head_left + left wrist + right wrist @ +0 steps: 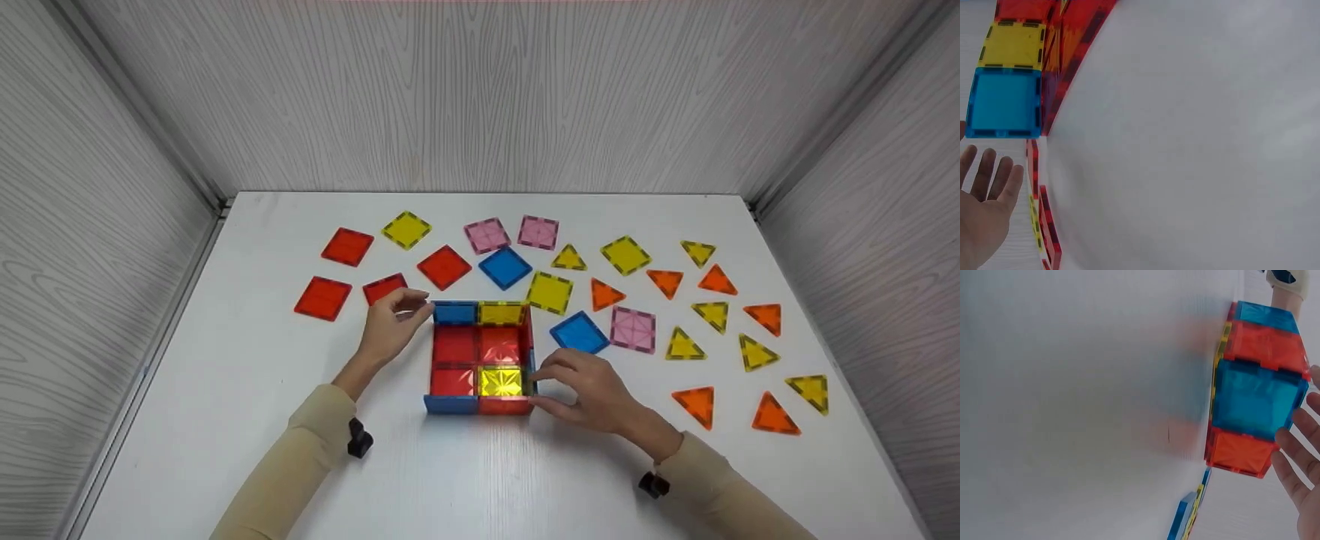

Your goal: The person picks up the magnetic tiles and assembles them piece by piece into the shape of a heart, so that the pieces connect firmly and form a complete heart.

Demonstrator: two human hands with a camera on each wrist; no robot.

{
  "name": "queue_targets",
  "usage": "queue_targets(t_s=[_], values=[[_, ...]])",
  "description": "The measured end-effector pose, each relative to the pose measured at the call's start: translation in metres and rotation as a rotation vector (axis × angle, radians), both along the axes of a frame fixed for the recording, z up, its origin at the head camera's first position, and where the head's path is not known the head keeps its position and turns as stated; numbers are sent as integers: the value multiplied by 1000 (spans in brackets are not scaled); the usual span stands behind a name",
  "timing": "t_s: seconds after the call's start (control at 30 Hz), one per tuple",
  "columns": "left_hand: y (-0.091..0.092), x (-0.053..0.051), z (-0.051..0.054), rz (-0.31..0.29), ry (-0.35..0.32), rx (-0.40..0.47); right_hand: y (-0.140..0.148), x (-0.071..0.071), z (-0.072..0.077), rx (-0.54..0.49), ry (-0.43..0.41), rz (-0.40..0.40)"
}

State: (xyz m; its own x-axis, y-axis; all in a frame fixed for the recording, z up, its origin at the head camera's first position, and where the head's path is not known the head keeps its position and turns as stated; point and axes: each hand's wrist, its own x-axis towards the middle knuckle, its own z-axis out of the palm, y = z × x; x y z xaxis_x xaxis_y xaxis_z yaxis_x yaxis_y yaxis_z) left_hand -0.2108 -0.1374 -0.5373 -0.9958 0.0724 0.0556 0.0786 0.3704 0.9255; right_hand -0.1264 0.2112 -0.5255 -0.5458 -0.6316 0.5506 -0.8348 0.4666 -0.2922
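Note:
In the head view a low box of magnetic tiles [455,346] stands mid-table, its floor made of red tiles and one yellow tile [500,381]. Upright tiles wall its back, right and front; the left side has no wall. At the back-left corner, my left hand [391,322] is beside the upright blue tile [455,312], fingers loosely bent and nothing visibly gripped. My right hand [589,390] reaches the right wall with spread fingers. In the right wrist view, its fingers [1296,453] lie against the edge of the blue wall tile [1258,399]; the thumb is mostly hidden.
Loose square tiles lie behind the box, among them a red tile [444,267], a blue tile [505,268] and a pink tile [539,232]. One blue tile [580,333] lies close to the right hand. Several orange and yellow triangles [775,414] spread across the right side.

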Motion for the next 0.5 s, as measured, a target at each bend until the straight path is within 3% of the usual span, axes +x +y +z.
queue_targets(t_s=[0.17, 0.3, 0.5], values=[[-21, -3, 1, 3, 35, -101, 5, -11, 3, 25, -17, 2], [-37, -9, 2, 15, 55, -241, 7, -17, 5, 80, -40, 3], [-55, -23, 0, -9, 10, -461, 7, -21, 3, 150, -52, 14]])
